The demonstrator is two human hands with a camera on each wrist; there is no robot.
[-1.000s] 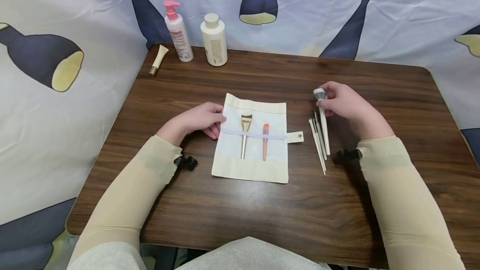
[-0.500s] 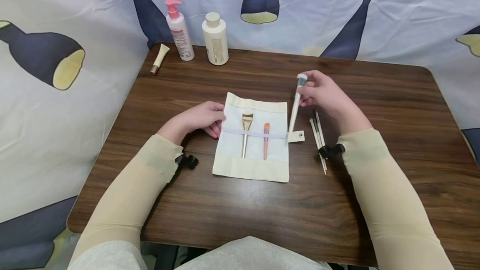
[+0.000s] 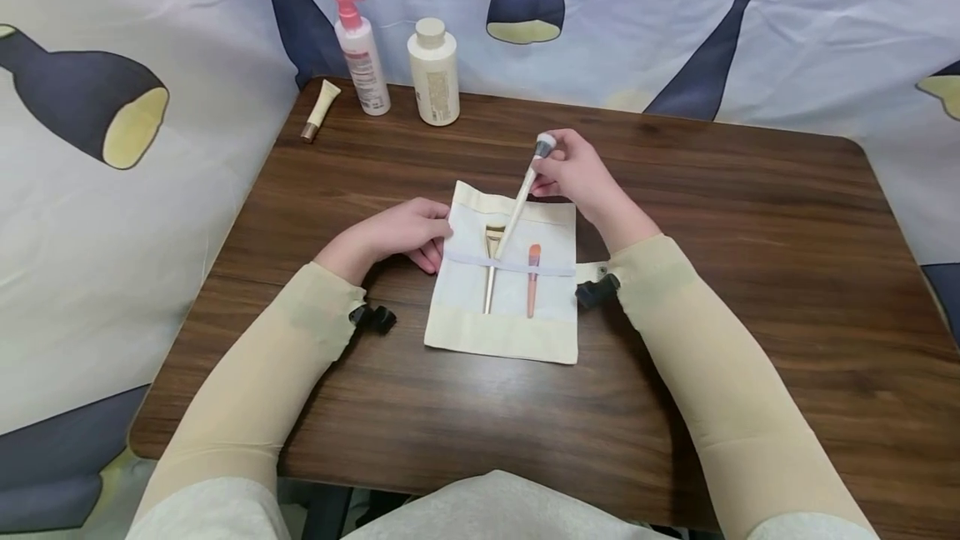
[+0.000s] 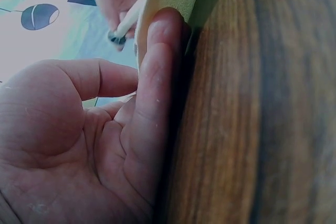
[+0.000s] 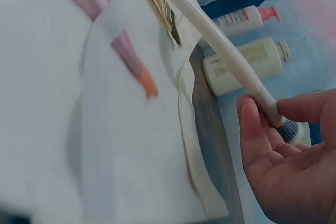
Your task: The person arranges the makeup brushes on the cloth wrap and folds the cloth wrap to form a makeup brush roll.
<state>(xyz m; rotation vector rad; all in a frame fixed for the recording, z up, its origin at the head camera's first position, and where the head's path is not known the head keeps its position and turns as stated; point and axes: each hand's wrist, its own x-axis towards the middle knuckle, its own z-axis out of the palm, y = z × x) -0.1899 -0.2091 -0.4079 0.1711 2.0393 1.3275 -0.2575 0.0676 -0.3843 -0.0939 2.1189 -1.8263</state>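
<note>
A cream fabric brush roll (image 3: pixel 498 338) lies spread on the table, a pale elastic band across its white inside. Under the band sit a flat makeup brush with a gold ferrule (image 3: pixel 490 286) and a small pink brush with an orange tip (image 3: pixel 532 286). My left hand (image 3: pixel 401 232) pinches the roll's left edge, thumb on top and fingers beneath, as the left wrist view confirms. My right hand (image 3: pixel 573 169) holds a white-handled makeup brush (image 5: pixel 226 51) near its bristles, tilted over the roll. Its handle end comes down beside the gold brush, near the band; whether they touch I cannot tell.
At the table's (image 3: pixel 480 432) back left stand a pink-topped pump bottle (image 3: pixel 363 65) and a white capped bottle (image 3: pixel 435 77). A small cream tube (image 3: pixel 321 111) lies left of them. My right sleeve (image 3: pixel 697 340) covers where other brushes lay. A printed cloth hangs behind.
My right hand has carried the white brush leftward from beside the other loose brushes to above the roll, and the brush has tilted. The left hand stays at the roll's edge.
</note>
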